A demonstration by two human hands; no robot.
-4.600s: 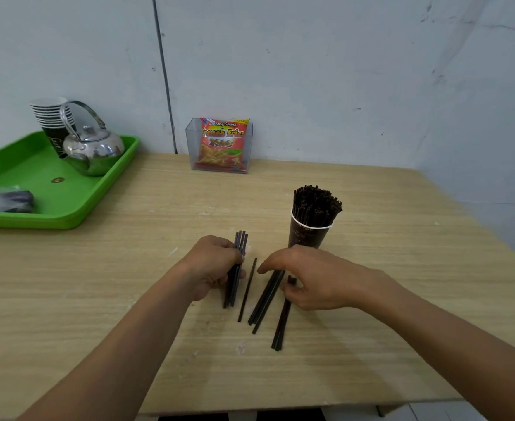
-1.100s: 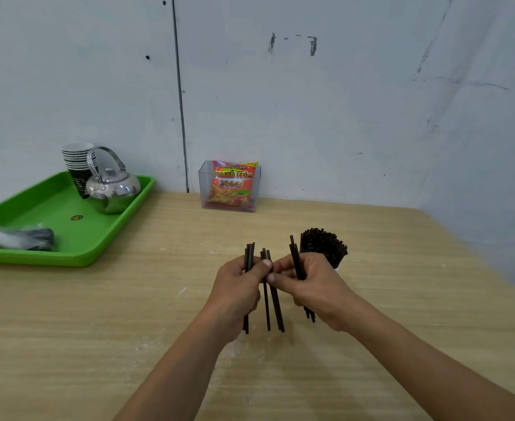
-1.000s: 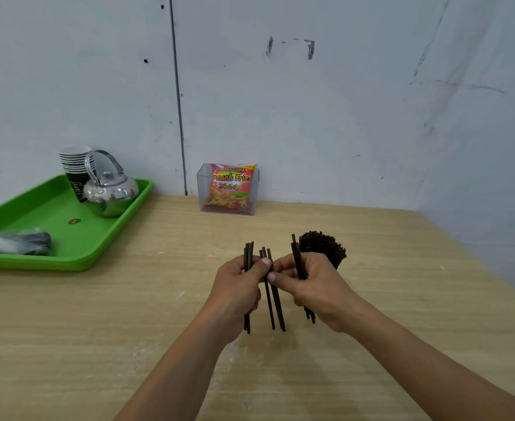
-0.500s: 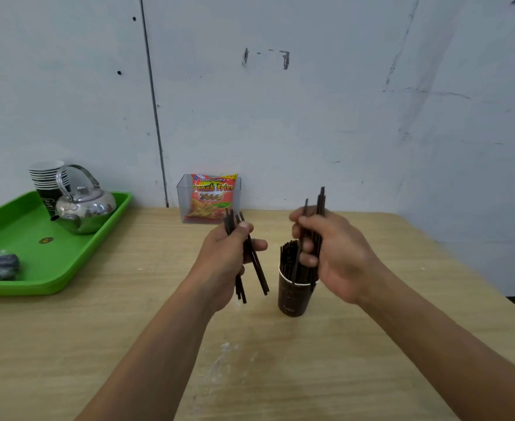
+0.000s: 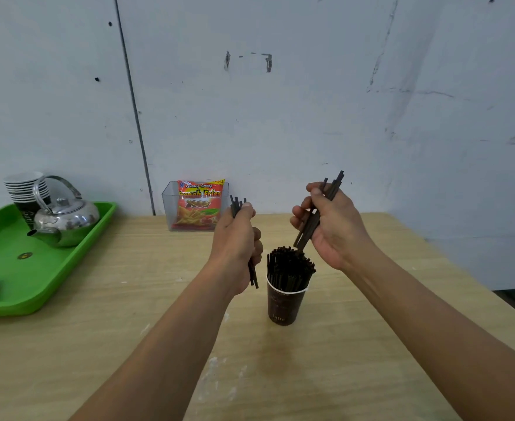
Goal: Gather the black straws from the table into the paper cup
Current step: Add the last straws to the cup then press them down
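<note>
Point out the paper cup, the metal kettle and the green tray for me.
paper cup (image 5: 285,305), head view, on its dark side wall.
metal kettle (image 5: 67,221), head view, on its shiny round body.
green tray (image 5: 32,278), head view, on its bare floor.

The left hand (image 5: 235,238) covers most of its black straws (image 5: 237,205), and the green tray (image 5: 52,268) is cropped

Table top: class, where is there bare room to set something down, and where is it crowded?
Bare table: between green tray and paper cup; right of the cup. Crowded: above the cup, where left hand and right hand grip straws.
</note>
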